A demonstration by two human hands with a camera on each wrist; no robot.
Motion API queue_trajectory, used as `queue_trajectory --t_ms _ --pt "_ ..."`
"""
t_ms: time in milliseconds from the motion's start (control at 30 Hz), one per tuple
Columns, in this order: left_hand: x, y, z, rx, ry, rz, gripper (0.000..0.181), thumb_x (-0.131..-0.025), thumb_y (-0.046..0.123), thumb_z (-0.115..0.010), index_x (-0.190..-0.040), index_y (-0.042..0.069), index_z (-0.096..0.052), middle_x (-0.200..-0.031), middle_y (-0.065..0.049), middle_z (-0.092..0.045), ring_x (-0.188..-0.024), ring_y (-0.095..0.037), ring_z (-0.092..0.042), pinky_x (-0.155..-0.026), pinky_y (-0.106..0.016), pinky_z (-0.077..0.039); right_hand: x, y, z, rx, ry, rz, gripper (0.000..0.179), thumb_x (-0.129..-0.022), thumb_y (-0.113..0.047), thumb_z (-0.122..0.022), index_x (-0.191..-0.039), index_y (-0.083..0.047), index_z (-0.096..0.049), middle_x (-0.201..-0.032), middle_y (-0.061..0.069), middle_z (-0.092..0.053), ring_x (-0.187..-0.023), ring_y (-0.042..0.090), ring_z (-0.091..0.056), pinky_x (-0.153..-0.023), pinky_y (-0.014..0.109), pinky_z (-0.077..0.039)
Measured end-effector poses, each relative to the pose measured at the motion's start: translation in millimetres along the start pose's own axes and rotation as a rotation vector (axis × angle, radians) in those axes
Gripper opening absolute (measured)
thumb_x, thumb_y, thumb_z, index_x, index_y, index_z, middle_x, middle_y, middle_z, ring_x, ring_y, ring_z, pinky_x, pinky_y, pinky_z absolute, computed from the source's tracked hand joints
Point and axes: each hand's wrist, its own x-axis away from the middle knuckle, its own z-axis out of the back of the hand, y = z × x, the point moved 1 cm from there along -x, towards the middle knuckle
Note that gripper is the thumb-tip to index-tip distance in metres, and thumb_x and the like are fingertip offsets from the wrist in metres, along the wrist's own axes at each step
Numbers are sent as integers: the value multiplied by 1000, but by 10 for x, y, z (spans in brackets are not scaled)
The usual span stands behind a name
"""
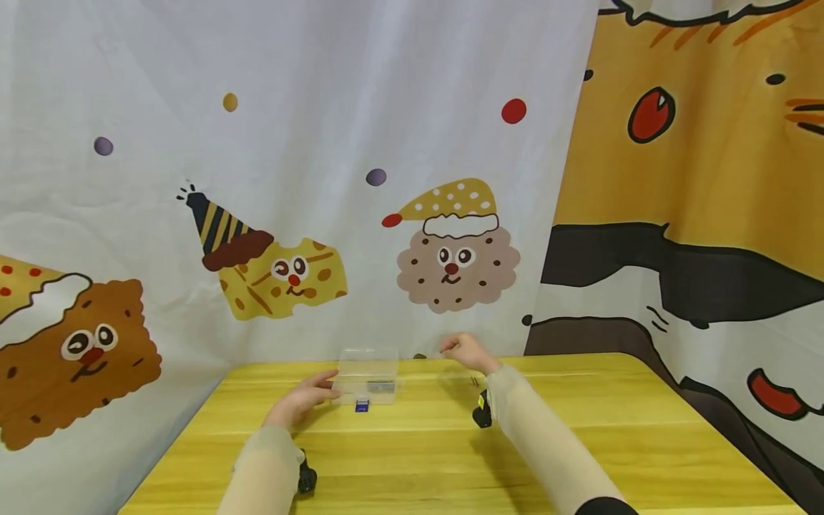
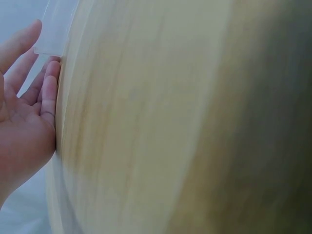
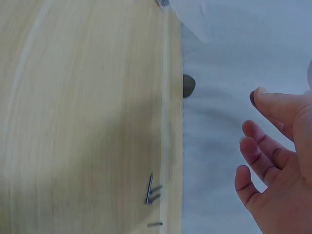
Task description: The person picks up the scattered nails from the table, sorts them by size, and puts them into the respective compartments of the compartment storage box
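Note:
A clear plastic box (image 1: pixel 365 365) stands near the back of the table with its see-through lid raised. Greyish contents (image 1: pixel 382 387) show in its right part, and a small blue tag (image 1: pixel 362 406) is at its front edge. My left hand (image 1: pixel 302 400) is at the box's left side, thumb and fingers extended; in the left wrist view the fingertips are right at the box corner (image 2: pixel 54 34). Raised to the right of the box is my right hand (image 1: pixel 470 352), fingers loosely bent, nothing visible in them. Several thin metal nails (image 3: pixel 150 189) lie on the table below it.
The wooden table (image 1: pixel 399 458) ends just behind the box, against a white printed curtain (image 1: pixel 360 93). Dark wrist cameras are strapped under both sleeves, the right one (image 1: pixel 481 410) close over the tabletop.

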Motion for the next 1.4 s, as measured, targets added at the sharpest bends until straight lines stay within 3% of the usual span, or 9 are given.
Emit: queue_trajectory --t_ms 433,933,1400 --pt "-34 -20 11 11 -8 17 66 -91 9 -65 -149 -1 -34 -139 -32 -39 -123 -43 -41 -103 -59 -30 205 300 254 21 28 -29 15 -93 -1 -59 -99 4 -72 -101 13 -68 -100 31 -61 -85 47 -50" --pt "-29 -30 33 11 2 4 66 -89 9 -67 -148 1 -38 -138 -29 -42 -125 -44 -41 -103 -59 -30 509 744 347 -29 51 -52 20 -92 4 -58 -107 14 -66 -107 24 -65 -101 39 -59 -85 47 -51" --pt "-29 -4 15 20 3 11 65 -90 7 -66 -147 -3 -36 -134 -30 -44 -119 -41 -45 -102 -57 -33 474 950 297 23 89 -103 16 -84 -1 -68 -99 4 -74 -102 18 -67 -91 30 -60 -77 42 -51"
